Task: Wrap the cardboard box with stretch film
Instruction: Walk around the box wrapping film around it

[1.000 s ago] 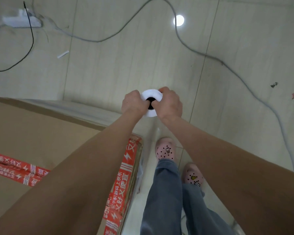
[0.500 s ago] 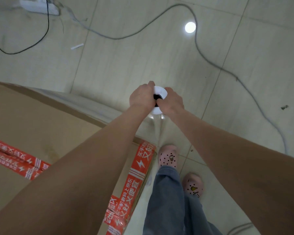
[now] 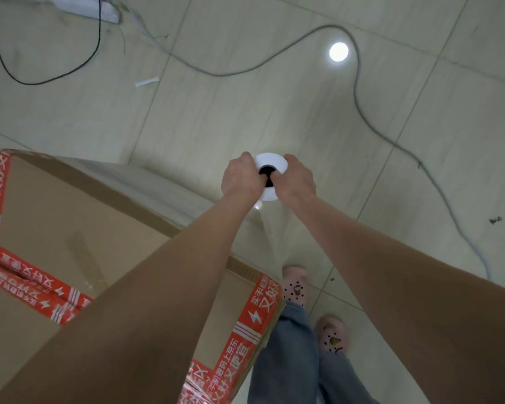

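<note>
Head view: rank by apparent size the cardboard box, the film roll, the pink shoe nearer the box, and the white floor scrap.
1. cardboard box, by far.
2. film roll and pink shoe: about alike; only the roll's top end shows and it sits nearer the camera, so unranked.
3. white scrap.

The cardboard box [image 3: 70, 228] is large and plain brown. It stands on the floor [image 3: 245, 97] at the near left, its top flaps shut and sealed with red tape [image 3: 245, 330] printed in white characters along the seam and edges. The roll of stretch film [image 3: 270, 160] is white with a dark core hole. It is upright, seen end-on, just beyond the box's far right corner. A clear sheet [image 3: 271, 228] runs from it down to the box, and the box's far side looks glossy.
</note>
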Action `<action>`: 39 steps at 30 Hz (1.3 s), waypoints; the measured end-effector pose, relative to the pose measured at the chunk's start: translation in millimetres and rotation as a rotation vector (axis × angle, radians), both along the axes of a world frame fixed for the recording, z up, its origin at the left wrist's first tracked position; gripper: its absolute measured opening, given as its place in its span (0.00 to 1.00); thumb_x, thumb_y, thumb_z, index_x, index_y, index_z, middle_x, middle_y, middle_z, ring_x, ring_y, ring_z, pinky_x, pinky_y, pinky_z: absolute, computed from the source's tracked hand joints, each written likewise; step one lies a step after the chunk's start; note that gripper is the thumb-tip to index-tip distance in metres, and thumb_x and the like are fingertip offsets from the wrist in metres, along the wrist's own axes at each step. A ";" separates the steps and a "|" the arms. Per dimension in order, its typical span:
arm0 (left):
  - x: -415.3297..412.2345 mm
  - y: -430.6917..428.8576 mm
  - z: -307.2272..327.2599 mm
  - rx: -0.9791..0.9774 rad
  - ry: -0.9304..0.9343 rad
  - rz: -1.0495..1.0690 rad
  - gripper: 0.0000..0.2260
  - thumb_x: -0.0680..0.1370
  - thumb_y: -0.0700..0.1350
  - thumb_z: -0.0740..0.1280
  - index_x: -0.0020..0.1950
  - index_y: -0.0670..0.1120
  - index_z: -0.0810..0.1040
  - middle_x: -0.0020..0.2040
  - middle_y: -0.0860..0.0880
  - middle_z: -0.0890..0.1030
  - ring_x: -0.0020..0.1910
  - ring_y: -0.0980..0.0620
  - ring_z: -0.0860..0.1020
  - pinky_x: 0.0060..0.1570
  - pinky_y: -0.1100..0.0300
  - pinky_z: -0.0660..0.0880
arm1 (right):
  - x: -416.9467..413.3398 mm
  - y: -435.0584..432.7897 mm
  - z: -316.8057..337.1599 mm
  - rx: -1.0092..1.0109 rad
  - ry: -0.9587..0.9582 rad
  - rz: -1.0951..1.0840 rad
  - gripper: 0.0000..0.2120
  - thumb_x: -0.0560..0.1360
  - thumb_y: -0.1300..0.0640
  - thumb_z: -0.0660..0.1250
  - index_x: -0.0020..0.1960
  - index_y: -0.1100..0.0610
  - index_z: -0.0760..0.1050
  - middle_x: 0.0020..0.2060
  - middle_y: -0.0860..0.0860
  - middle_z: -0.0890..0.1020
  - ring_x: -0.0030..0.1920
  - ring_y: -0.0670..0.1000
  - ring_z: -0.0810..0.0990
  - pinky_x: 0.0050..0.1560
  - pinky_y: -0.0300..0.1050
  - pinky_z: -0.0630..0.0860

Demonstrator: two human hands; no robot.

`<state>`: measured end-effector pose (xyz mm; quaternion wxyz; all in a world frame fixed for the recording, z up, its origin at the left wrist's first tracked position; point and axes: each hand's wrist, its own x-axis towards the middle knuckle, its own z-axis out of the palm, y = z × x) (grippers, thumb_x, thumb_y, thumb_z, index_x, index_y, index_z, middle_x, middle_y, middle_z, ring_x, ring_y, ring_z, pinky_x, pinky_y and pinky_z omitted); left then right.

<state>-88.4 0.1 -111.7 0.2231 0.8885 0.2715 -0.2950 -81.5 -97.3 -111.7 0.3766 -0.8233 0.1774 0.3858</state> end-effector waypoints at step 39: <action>-3.8 62.2 -1.3 0.019 -0.082 0.893 0.12 0.70 0.48 0.71 0.48 0.44 0.75 0.46 0.45 0.80 0.47 0.43 0.80 0.47 0.52 0.80 | 51.1 73.6 17.6 0.036 -0.112 0.518 0.19 0.77 0.59 0.62 0.68 0.57 0.70 0.63 0.55 0.76 0.63 0.57 0.74 0.57 0.44 0.69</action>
